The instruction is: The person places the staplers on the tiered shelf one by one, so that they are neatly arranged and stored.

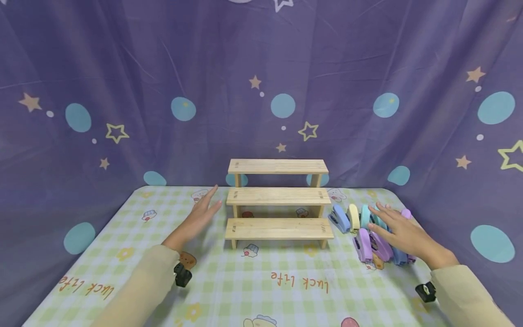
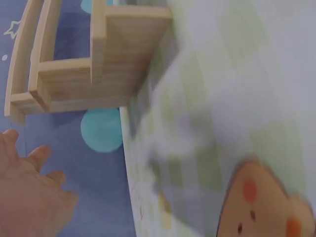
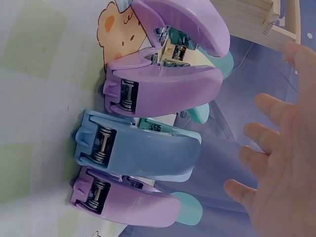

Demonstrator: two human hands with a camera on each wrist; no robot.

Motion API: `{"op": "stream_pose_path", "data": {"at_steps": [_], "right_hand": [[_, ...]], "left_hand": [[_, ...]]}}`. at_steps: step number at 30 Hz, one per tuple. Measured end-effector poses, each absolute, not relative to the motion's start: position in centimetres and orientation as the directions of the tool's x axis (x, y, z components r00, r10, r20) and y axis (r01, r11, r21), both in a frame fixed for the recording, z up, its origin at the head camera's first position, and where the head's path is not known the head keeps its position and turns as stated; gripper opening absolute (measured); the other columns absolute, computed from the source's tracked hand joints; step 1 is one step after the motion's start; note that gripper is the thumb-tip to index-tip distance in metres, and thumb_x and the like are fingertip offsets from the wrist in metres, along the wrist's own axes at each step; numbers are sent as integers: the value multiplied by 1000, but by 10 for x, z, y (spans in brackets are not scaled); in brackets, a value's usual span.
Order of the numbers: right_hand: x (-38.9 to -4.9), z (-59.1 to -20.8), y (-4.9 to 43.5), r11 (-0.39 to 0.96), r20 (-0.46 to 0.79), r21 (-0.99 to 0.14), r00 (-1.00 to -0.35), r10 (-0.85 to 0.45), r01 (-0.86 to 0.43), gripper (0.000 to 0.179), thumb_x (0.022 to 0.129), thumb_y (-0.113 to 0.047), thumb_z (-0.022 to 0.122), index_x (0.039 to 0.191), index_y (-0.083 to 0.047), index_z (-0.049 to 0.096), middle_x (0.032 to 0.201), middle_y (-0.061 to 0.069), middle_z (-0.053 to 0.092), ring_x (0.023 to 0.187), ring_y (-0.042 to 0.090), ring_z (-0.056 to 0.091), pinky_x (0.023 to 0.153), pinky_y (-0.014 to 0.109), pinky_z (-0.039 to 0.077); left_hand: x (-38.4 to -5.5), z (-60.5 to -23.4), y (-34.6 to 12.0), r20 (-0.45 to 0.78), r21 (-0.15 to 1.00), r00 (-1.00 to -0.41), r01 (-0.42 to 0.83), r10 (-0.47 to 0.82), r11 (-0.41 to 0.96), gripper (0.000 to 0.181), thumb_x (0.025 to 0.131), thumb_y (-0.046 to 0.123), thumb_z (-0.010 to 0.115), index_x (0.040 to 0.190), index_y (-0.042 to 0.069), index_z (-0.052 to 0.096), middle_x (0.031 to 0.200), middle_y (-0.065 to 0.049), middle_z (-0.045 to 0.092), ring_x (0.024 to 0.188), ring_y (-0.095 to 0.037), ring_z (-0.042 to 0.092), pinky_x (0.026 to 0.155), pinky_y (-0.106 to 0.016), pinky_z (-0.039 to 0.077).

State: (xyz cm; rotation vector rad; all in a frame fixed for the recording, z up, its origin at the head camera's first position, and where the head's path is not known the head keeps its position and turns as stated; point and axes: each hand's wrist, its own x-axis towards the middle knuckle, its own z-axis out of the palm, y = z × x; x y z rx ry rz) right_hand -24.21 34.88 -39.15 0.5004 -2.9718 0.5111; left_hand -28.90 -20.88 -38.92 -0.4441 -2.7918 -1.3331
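My left hand hovers over the tablecloth to the left of a three-step wooden stand, fingers extended and holding nothing. In the left wrist view its fingers show beside the end of the stand. To the right of the stand, my right hand is held above a group of small hole punches with nothing in its grasp. Among them are a blue punch, a yellow punch and a purple punch. The right wrist view shows spread fingers apart from the blue punch and purple ones. Part of the group is hidden under the hand.
A green-and-white checked tablecloth with printed figures covers the table. Purple curtains with stars and dots hang behind and at both sides. Each wrist wears a small black camera mount.
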Motion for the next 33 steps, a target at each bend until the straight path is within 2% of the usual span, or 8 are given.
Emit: {"op": "stream_pose_path", "data": {"at_steps": [6, 13, 19, 23, 25, 29, 33], "right_hand": [[-240, -389, 348, 872, 127, -362, -944, -303, -329, 70, 102, -49, 53, 156, -8, 36, 159, 29, 22, 143, 55, 16, 104, 80, 17], [-237, -386, 349, 843, 150, -408, -936, -317, -351, 68, 102, -45, 56, 153, -2, 41, 158, 30, 25, 141, 58, 18, 106, 78, 18], [-234, -388, 349, 796, 206, -440, -910, -360, -415, 63, 101, -34, 61, 149, 2, 44, 154, 30, 34, 142, 54, 22, 116, 67, 15], [-232, -387, 349, 785, 220, -447, -903, -369, -429, 61, 99, -30, 65, 146, 3, 47, 151, 30, 39, 140, 55, 26, 109, 72, 24], [-230, -385, 347, 780, 226, -455, -903, -365, -430, 59, 99, -29, 66, 145, 3, 49, 149, 29, 43, 136, 55, 33, 102, 74, 33], [-227, -386, 345, 773, 254, -458, -898, -359, -438, 51, 99, -26, 67, 140, 2, 55, 140, 25, 54, 122, 47, 54, 93, 63, 49], [-225, -392, 345, 764, 276, -461, -891, -359, -451, 44, 96, -21, 71, 133, 0, 62, 127, 19, 64, 103, 30, 67, 83, 46, 59]], "left_hand": [[-295, -388, -194, 131, 830, -957, 249, 259, 499, 64, 110, 42, 36, 163, 18, 10, 164, -22, 14, 149, -43, 10, 116, -69, 9], [-303, -390, -184, 84, 869, -971, 182, 224, 461, 61, 109, 44, 35, 163, 21, 15, 163, -19, 19, 148, -42, 17, 118, -63, 16], [-310, -396, -177, 106, 901, -976, 175, 190, 398, 60, 110, 38, 39, 161, 14, 21, 161, -19, 24, 146, -39, 25, 119, -56, 23], [-312, -401, -173, 99, 930, -984, 144, 146, 337, 56, 110, 34, 41, 160, 15, 26, 160, -17, 28, 145, -36, 28, 118, -55, 26], [-313, -404, -171, 82, 952, -987, 118, 137, 281, 54, 110, 32, 41, 160, 17, 27, 160, -15, 29, 146, -34, 28, 119, -53, 26], [-313, -408, -169, 42, 980, -989, 68, 140, 184, 54, 110, 34, 41, 160, 23, 26, 160, -12, 30, 145, -31, 30, 119, -52, 27], [-312, -408, -168, 42, 985, -988, 66, 146, 162, 55, 110, 36, 40, 161, 24, 23, 162, -11, 26, 146, -31, 27, 119, -52, 26]]}}
